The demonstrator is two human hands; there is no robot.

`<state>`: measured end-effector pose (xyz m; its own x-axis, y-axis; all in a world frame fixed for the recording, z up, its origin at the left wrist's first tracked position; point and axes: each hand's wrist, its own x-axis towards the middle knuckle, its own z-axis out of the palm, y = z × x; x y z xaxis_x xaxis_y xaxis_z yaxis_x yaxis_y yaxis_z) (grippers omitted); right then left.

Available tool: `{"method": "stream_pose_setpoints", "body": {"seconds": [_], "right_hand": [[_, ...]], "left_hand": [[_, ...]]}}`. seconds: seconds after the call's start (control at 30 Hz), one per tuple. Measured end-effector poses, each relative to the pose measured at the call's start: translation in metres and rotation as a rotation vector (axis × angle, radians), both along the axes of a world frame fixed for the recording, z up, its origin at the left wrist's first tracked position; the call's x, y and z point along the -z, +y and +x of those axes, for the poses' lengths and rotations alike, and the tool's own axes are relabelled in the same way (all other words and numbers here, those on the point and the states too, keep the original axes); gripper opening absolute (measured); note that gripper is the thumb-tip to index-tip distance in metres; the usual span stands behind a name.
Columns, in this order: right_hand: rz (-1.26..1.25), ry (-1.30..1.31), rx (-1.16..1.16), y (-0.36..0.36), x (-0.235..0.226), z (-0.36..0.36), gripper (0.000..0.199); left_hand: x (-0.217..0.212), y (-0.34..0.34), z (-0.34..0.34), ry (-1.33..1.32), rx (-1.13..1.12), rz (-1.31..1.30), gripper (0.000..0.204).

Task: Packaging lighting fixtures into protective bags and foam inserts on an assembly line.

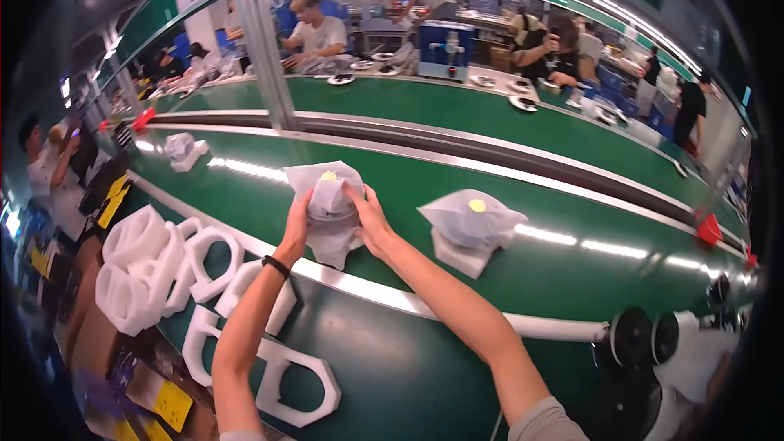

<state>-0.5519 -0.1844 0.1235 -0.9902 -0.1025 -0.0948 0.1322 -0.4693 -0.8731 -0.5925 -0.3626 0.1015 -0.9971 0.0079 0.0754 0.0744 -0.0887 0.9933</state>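
Both my hands are around a bundle in thin white wrapping [333, 211] with a pale yellow round sticker on top, at the green conveyor's near side. My left hand [297, 227] presses its left side, and my right hand [371, 219] grips the right side with the thumb near the top. What lies inside the wrapping is hidden. To the right, another wrapped bundle [474, 220] with a yellow sticker sits on a white foam piece [461, 256]. A smaller wrapped item on white foam [183, 152] stands farther left on the belt.
Several white foam inserts [214, 261] are piled left of my arms. Yellow-labelled dark boxes [167, 400] lie at the lower left, black round parts [633, 335] at the lower right. A metal post [268, 57] rises beyond the belt. Other people work along a second green conveyor [367, 98].
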Motion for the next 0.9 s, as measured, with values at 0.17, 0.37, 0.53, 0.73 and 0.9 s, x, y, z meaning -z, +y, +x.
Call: {"method": "stream_pose_setpoints", "body": {"seconds": [0.17, 0.37, 0.53, 0.73, 0.9], "right_hand": [[-0.338, -0.018, -0.080, 0.080, -0.070, 0.149, 0.078], [-0.629, 0.158, -0.053, 0.161, -0.079, 0.324, 0.071], [-0.628, 0.113, 0.350, 0.213, -0.052, 0.422, 0.060], [-0.769, 0.077, 0.432, 0.234, -0.042, 0.504, 0.062], [-0.914, 0.065, 0.402, 0.241, -0.034, 0.550, 0.060]], "left_hand": [[-0.069, 0.064, 0.112, 0.563, 0.106, -0.484, 0.060], [-0.141, 0.158, 0.285, 0.691, 0.408, -0.270, 0.058], [-0.131, 0.206, 0.364, 0.051, 0.656, 0.005, 0.044], [-0.126, 0.235, 0.417, 0.197, 0.640, -0.258, 0.039], [-0.135, 0.246, 0.448, -0.023, 0.809, -0.200, 0.027]]}}
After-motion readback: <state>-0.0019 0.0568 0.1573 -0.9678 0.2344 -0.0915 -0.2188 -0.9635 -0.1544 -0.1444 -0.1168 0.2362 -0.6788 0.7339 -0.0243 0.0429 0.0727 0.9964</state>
